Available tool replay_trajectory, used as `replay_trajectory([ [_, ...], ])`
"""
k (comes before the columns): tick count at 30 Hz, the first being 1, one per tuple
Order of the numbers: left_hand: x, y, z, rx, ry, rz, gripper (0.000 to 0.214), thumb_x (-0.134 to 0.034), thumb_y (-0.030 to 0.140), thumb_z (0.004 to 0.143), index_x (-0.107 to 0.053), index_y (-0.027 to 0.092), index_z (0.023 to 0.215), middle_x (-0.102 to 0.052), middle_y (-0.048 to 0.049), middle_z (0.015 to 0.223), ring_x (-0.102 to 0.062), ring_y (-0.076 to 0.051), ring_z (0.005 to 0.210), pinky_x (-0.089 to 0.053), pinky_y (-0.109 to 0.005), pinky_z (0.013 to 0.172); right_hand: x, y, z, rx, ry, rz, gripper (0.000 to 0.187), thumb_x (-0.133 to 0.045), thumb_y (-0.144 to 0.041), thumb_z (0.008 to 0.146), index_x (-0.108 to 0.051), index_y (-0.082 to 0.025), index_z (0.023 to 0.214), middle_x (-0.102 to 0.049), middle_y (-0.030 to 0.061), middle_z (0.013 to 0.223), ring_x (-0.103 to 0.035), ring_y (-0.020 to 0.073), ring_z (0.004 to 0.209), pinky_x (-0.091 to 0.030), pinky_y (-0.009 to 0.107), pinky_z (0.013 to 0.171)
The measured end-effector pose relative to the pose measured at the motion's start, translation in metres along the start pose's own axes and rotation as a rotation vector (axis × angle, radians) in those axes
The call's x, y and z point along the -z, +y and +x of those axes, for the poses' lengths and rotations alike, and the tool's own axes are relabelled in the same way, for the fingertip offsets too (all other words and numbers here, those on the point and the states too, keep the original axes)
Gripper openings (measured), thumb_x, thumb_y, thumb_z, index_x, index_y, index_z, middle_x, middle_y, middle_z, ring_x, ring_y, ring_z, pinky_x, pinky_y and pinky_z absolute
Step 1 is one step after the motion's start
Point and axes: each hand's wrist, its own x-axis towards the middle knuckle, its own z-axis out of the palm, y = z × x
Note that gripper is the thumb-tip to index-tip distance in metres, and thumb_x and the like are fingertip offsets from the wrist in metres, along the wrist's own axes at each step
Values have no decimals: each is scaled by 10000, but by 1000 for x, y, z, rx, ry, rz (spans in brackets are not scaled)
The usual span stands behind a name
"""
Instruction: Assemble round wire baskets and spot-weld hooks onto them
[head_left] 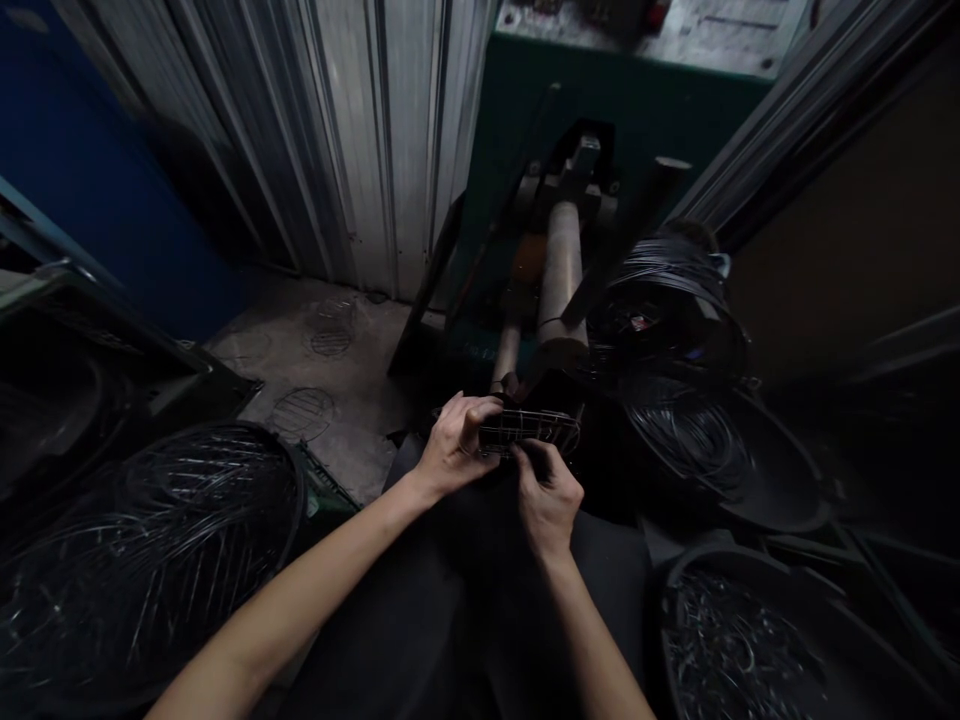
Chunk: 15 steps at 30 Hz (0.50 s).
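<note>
A small dark wire basket [536,432] is held in front of me, just below the roller of a green machine [561,270]. My left hand [454,445] is closed round the basket's left end, fingers curled over its top. My right hand [547,492] grips its lower edge from beneath, fingers pinched on the wire. Both forearms reach in from the bottom of the view over my dark lap.
A round tub of wire rings [142,560] sits at the left. At the right are stacked dark wire guards [675,320], a dark pan [742,460] and a tub of small metal pieces [742,650]. Corrugated metal wall [352,130] stands behind, with concrete floor [330,360] below it.
</note>
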Motion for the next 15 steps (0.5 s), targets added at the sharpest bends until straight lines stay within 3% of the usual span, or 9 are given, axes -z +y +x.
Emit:
replay_trajectory([
  [6,0,0,1,34,11,-1,569,-650,150,644,-380,250,1135,-600,-60,1146,-586,-219,1087,-352,-523,1032,-2,2,1,23,-6,3,143,-580,-337,842,-650,-213,856,-686,36,794,-642,176,722,-503,303,693],
  [15,-4,-11,5,-31,59,54,542,-664,213,692,-360,241,1140,-596,-69,1162,-587,-201,1076,-355,-515,1033,-9,3,10,30,2,34,114,-596,-314,836,-648,-213,853,-679,24,801,-633,169,732,-494,300,714],
])
